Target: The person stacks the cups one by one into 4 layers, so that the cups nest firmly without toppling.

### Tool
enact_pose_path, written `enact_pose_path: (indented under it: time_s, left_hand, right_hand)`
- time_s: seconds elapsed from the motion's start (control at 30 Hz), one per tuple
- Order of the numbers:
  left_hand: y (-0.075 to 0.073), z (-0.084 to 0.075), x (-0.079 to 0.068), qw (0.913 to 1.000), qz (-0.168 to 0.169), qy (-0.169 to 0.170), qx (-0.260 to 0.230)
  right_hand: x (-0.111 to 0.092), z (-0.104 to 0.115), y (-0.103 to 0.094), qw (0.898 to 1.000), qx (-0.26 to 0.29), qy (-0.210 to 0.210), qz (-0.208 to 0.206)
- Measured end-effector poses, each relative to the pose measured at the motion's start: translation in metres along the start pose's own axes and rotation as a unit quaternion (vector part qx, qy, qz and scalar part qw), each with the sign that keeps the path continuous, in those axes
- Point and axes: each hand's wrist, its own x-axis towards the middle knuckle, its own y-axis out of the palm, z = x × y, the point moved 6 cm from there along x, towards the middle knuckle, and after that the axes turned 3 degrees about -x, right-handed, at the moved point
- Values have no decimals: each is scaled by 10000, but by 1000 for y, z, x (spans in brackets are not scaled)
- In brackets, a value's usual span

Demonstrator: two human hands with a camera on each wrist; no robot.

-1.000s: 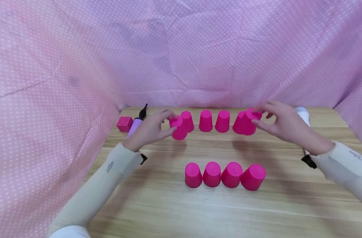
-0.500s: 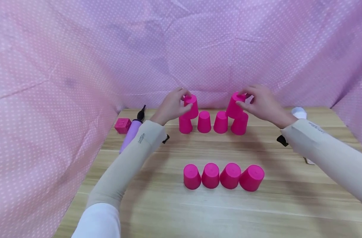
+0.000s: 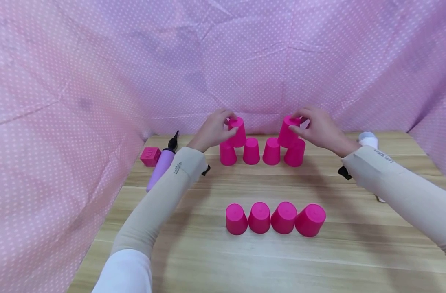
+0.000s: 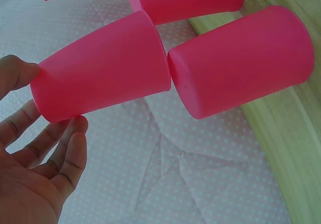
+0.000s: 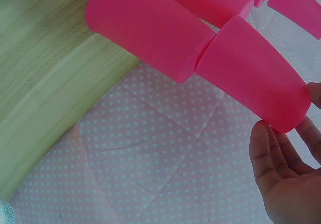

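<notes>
Upside-down pink cups stand in a back row of several on the table. My left hand (image 3: 216,129) pinches one pink cup (image 4: 103,68) near its base, which faces up. That cup's rim meets the top of the leftmost back-row cup (image 4: 241,63), offset toward the row's middle. On the other side my right hand (image 3: 319,128) pinches a second pink cup (image 5: 256,76) the same way. Its rim sits at the top of the rightmost back-row cup (image 5: 150,28), shifted inward. Two more cups, including a middle cup (image 3: 251,151), stand between them.
Nearer on the wooden table (image 3: 266,264), several upside-down pink cups (image 3: 259,218) form a front row. A pink cube (image 3: 150,156) and a purple hand pump (image 3: 162,166) lie at the left. A white bottle-like object (image 3: 368,140) is partly behind the right forearm. Polka-dot cloth (image 3: 244,61) hangs behind.
Both hands have moved up and inward, carrying their cups from beside the back row's ends to the tops of its outer cups. Over the last half second they shift only slightly.
</notes>
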Motion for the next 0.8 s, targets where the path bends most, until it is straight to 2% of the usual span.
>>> enact_pose_path:
  time_s: [0.37, 0.5, 0.63, 0.8]
  left_hand:
    - [1, -1, 1, 9998, 146, -36, -137]
    - [-3, -1, -4, 10000, 80, -26, -38]
    - [-13, -10, -14, 9992, -157, 372, 68]
    - [-22, -27, -38, 9926, -284, 1157, 238]
  right_hand:
    - [0, 3, 0, 9998, 149, -121, 48]
    - [-3, 4, -5, 9997, 181, -5, 137]
    - [-12, 11, -16, 9998, 75, -122, -123]
    - [-35, 32, -21, 9935, -128, -883, -705]
